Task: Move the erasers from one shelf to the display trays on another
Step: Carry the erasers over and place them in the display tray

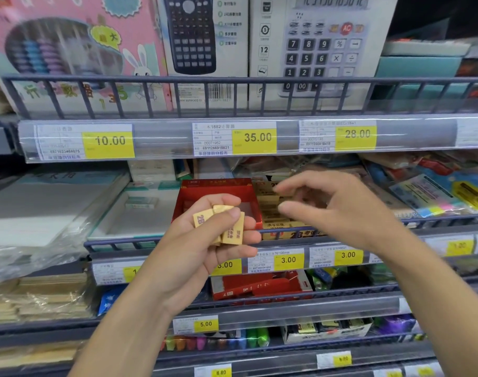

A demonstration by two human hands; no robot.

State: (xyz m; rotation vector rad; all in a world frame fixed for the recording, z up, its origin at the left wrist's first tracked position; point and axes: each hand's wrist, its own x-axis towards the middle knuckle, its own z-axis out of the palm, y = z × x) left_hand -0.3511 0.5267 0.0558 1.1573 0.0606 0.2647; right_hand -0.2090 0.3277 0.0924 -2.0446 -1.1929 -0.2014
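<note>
My left hand [205, 240] is held palm up in front of the middle shelf, closed on a small bunch of yellow-gold wrapped erasers [224, 221] marked 2B. Behind it stands a red display tray [218, 191], its inside mostly bare. To the right of that tray is a gold tray [276, 213] stacked with more of the same erasers. My right hand [327, 205] hovers over the gold tray with fingers spread and curled and nothing visible in them. It is blurred.
A blue wire rail [139, 242] runs along the shelf front under my hands. Plastic-wrapped paper packs [41, 210] lie to the left, packaged stationery [436, 189] to the right. Calculator boxes [322, 47] fill the shelf above. Another red tray [259, 287] sits on the shelf below.
</note>
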